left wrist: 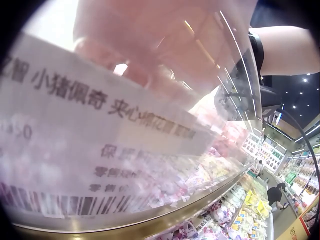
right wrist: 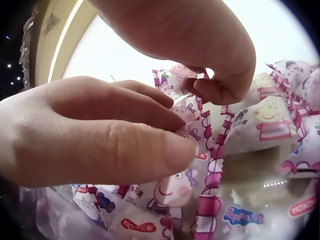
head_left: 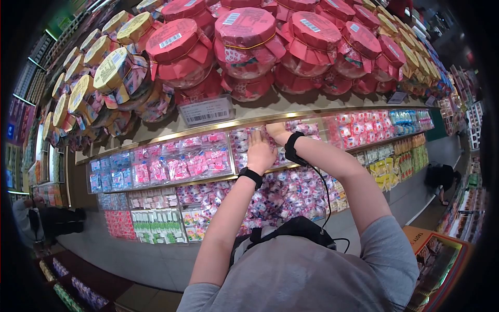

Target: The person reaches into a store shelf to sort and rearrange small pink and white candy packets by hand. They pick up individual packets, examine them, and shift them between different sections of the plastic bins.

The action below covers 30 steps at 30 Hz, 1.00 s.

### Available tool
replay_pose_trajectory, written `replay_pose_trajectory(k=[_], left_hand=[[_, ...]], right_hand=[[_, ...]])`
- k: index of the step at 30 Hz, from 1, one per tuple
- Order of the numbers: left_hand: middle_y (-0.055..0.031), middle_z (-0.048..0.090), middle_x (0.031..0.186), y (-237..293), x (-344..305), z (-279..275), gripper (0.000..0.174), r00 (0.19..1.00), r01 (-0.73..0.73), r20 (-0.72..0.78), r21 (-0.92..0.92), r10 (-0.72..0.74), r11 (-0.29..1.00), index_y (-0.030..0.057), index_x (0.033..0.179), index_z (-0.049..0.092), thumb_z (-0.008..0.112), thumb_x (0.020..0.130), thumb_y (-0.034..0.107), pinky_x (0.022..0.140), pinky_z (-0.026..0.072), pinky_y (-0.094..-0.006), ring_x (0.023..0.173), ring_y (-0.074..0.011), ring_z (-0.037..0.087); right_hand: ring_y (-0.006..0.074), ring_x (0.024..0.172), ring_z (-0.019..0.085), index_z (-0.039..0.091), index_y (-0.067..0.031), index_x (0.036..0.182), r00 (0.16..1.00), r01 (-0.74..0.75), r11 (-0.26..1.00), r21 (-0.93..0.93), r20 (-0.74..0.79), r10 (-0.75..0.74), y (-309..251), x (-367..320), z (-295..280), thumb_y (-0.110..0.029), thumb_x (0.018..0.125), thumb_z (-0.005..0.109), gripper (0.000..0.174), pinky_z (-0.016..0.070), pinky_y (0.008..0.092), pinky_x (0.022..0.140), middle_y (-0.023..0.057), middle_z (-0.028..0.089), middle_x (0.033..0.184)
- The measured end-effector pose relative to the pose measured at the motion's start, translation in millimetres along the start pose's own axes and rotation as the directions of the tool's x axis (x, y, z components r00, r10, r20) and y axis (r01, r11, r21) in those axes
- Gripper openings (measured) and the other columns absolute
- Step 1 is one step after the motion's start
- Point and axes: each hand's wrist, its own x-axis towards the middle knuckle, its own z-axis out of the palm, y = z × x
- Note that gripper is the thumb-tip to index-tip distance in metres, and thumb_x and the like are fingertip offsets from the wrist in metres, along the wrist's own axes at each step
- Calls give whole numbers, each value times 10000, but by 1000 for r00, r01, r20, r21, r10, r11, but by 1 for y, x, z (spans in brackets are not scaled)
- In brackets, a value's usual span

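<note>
We read "Peppa" in white on a blue patch on one of the small wrapped packets [right wrist: 250, 222], beside red badges that begin "YIO", and Chinese characters for marshmallow on others. A large white label [left wrist: 65, 125], seen from the left wrist, reads "小猪佩奇 夹心棉花糖" in dark characters above a barcode; its smaller lines are too washed out to read fully. On an orange display box [head_left: 416, 236] we make out "TASTY", and barcode stickers sit on the red-covered jars [head_left: 247, 26] above. The packets are plump, pale pink and white, printed with smiling cartoon pigs and crimped along magenta edges. They lie heaped in a clear-walled compartment [head_left: 232, 156] of the upper row, beneath the jars. Our left hand [head_left: 260, 151] lies over them, fingers and thumb extended, gripping nothing. Our right hand [head_left: 278, 134] bends its fingers among the packets; we cannot tell whether it pinches one.
</note>
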Motion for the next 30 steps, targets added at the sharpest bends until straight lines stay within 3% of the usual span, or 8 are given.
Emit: replay_pose_trajectory(k=[2,4,11,13,19,23,27,30], left_hand=[[-246,328,1266,-1,1,1,623,1000,-10,-17,2,10,1000,-90,1165,406,548,740,343,1024,203,-418,1223,-357,265],[-236,282,1303,-1,0,4,663,1000,19,-14,5,-19,1000,-94,1192,374,554,734,350,1030,181,-433,1254,-340,213],[-222,286,1308,-1,1,2,684,1000,8,-8,6,-8,1000,-84,1194,386,571,715,367,1032,155,-456,1265,-326,199],[-211,290,1309,0,0,0,677,1000,17,-4,10,-17,1000,-77,1173,417,583,698,375,1027,146,-478,1263,-327,201],[-170,324,1288,1,0,-2,687,998,18,64,66,-22,998,-72,1175,424,584,698,396,1027,115,-495,1256,-327,206],[-173,313,1307,-2,0,4,695,999,21,31,60,-23,998,-72,1187,412,577,705,400,1028,114,-493,1257,-331,208],[-183,297,1326,-3,0,6,690,999,21,27,61,-23,998,-72,1194,404,565,716,398,1028,121,-487,1256,-335,215],[-184,297,1329,-3,0,4,682,1000,19,18,66,-21,998,-76,1195,401,562,723,390,1027,138,-478,1252,-333,228]], right_hand=[[317,759,569,593,-13,857,995,38,997,72,-94,-32,6,2,4,-161,742,495,211,450,400,673,199,593,845],[324,785,566,596,-30,876,997,-73,959,274,42,64,4,-3,-3,-164,776,452,220,440,413,704,191,595,878],[349,846,548,592,-38,911,997,-46,930,365,-38,64,31,16,20,-208,803,425,261,412,436,753,177,596,905],[351,835,551,598,-40,891,962,133,990,53,-246,-116,20,5,8,-210,798,428,258,415,433,751,175,599,890],[337,822,560,612,-42,864,994,64,977,205,-97,-45,-1,-3,-7,-224,788,436,264,419,425,754,170,606,875],[323,894,543,608,-64,919,950,173,984,48,-271,-153,12,10,11,-282,784,456,299,406,410,789,162,594,953],[325,927,530,603,-64,938,945,218,947,-237,-190,-265,32,20,18,-320,780,456,335,396,411,806,158,588,978],[331,920,531,606,-61,924,1000,6,990,141,17,-9,9,9,-10,-339,777,459,347,394,421,802,154,592,966]])
